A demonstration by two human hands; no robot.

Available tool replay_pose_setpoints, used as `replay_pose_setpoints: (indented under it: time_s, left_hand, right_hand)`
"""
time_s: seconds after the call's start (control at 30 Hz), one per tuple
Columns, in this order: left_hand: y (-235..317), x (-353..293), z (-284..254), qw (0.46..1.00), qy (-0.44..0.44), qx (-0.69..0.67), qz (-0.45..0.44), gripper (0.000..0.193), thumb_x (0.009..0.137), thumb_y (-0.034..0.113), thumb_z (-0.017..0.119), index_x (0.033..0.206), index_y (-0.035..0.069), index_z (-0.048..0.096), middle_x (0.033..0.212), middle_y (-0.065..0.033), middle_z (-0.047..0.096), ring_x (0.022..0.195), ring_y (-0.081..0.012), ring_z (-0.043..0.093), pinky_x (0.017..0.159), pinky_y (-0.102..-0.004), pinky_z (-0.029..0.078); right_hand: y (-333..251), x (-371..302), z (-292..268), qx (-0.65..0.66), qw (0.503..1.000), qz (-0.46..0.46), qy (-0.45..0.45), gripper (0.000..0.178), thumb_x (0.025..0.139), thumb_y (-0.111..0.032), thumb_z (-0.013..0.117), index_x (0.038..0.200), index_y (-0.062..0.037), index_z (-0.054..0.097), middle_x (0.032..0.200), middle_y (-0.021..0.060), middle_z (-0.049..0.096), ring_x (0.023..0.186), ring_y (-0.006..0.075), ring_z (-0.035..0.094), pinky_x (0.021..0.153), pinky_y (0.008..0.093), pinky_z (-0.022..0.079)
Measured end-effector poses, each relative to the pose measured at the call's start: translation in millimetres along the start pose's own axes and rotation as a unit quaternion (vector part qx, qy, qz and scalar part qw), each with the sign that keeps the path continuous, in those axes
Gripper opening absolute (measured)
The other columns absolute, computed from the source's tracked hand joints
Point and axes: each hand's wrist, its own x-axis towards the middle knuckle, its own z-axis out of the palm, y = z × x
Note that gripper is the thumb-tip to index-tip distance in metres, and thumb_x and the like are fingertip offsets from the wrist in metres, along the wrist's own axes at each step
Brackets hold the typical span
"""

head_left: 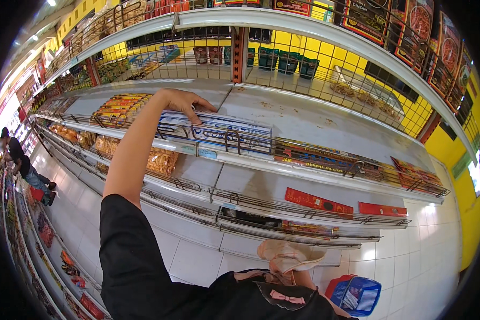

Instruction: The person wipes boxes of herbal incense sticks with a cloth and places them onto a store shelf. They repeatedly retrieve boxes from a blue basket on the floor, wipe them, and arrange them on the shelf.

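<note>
My left hand [182, 102] reaches over the front wire rail of the middle shelf [288, 109]. Its fingers are stretched out, with the thumb apart and pointing down. Below the hand, flat blue-and-white packets [240, 127] lie in a row along the rail; whether the fingertips touch them I cannot tell. Close to my body, a pale checked cloth [290, 255] is bunched over my right hand [303, 277], which appears to hold it. The cloth hides most of those fingers.
Long yellow-and-red packs [325, 160] lie to the right, orange-yellow packs [120, 108] to the left. Snack bags [162, 160] and red boxes [317, 201] sit on the shelf below. A blue basket [361, 296] stands on the floor. Another person [21, 162] crouches far left.
</note>
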Motion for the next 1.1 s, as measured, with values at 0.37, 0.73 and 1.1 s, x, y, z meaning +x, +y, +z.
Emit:
replay_pose_setpoints:
  time_s: [0.37,0.73,1.1]
  left_hand:
    - [-9.8,3.6,3.4,0.999,0.018,-0.011,0.024,0.077,0.059,0.034,0.076,0.123,0.005,0.043,0.117,-0.0105,0.049,0.107,-0.021,0.045,0.095,-0.031,0.032]
    - [-4.4,3.6,7.7,0.997,0.047,-0.044,0.031,0.071,0.064,0.039,0.072,0.122,0.008,0.046,0.122,-0.0105,0.045,0.114,-0.0223,0.041,0.098,-0.0323,0.029]
    - [-10.3,7.8,8.0,0.996,0.071,-0.047,0.017,0.068,0.067,0.046,0.068,0.12,0.009,0.048,0.12,-0.0097,0.047,0.112,-0.0216,0.042,0.096,-0.0315,0.031]
  right_hand:
    - [-10.2,-1.7,-4.2,-0.128,0.987,-0.069,-0.064,0.036,0.085,-0.023,0.048,0.12,-0.0121,0.045,0.121,0.0074,0.046,0.112,0.0238,0.042,0.094,0.036,0.032]
    - [23.2,-11.5,20.0,0.161,0.98,0.106,-0.056,0.025,0.089,-0.019,0.038,0.11,-0.0064,0.044,0.101,0.0062,0.05,0.088,0.0171,0.049,0.072,0.0272,0.043]
    - [40.0,-6.6,25.0,-0.187,0.976,-0.088,-0.068,0.021,0.083,-0.015,0.049,0.103,-0.0094,0.049,0.099,0.0041,0.052,0.087,0.0157,0.051,0.075,0.0267,0.042]
